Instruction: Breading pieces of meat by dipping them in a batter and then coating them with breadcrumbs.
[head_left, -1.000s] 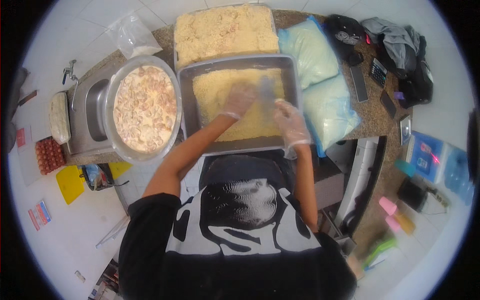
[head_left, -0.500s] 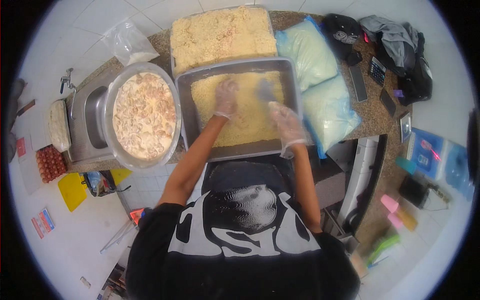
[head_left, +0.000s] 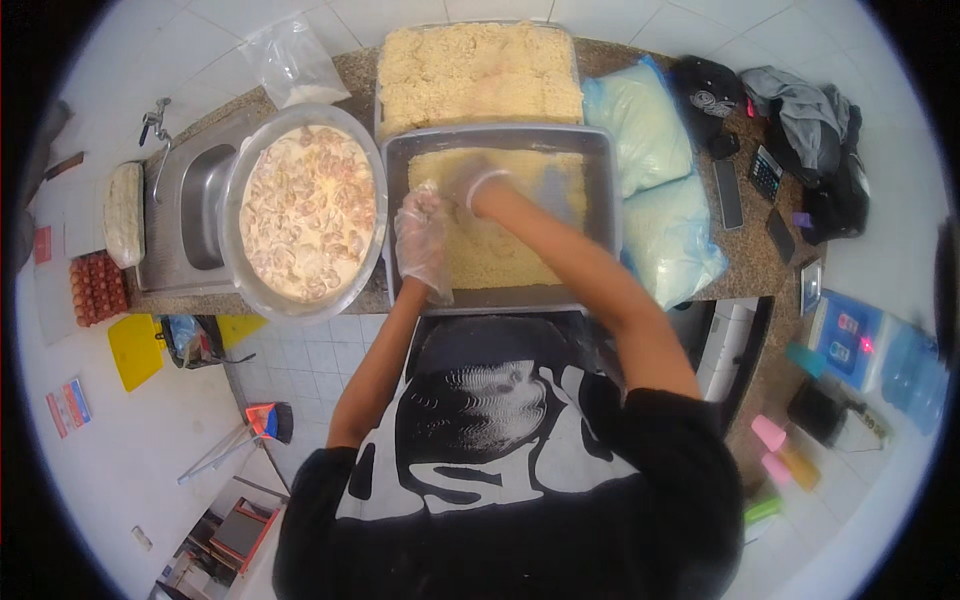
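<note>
Head view — crumbs [head_left: 505, 258] (grainy) look dull yellow.

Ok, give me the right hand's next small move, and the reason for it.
I'd probably have the right hand sweep some yellowish crumbs rightward over the grey-blue patch. That patch looks like the bottom of the grey tray showing through, while crumbs cover most of the area around it. The hand, though blurred, is over or in the crumbs left of the patch.
</note>
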